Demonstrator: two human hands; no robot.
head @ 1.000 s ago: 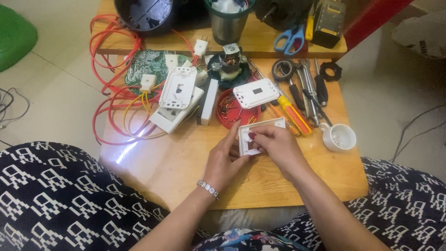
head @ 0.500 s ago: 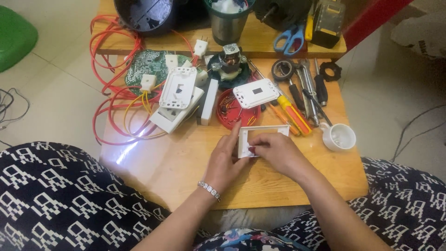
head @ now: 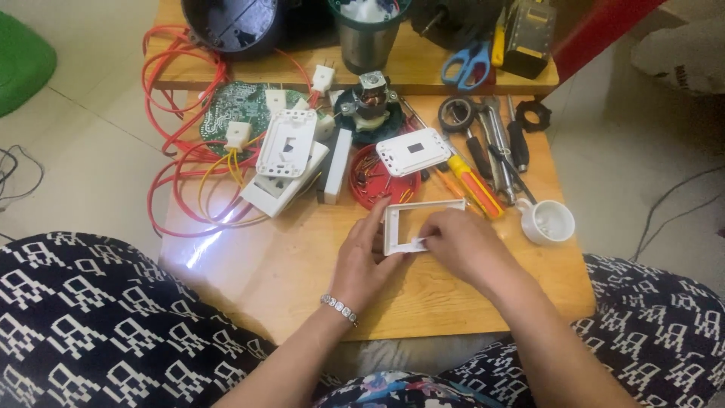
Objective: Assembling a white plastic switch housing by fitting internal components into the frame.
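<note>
A white rectangular switch-plate frame (head: 400, 219) lies on the low wooden table (head: 287, 279) in front of me. My left hand (head: 364, 261) steadies its left edge with the fingers laid flat alongside it. My right hand (head: 461, 243) covers the frame's right half, its fingertips pressing a small white piece at the lower inner edge. A bracelet circles my left wrist.
Behind the frame sit a red dish of small parts (head: 381, 181), a white switch plate (head: 413, 151), more white switch housings (head: 285, 151), a green circuit board (head: 243, 106), red wires (head: 177, 143), a small motor (head: 370, 102), screwdrivers and pliers (head: 483, 159), blue scissors (head: 464, 64), a white cup (head: 550, 221).
The frame has been lowered flatter onto the table and my right hand has slid down to its lower inner edge. My left hand keeps its place beside it.
</note>
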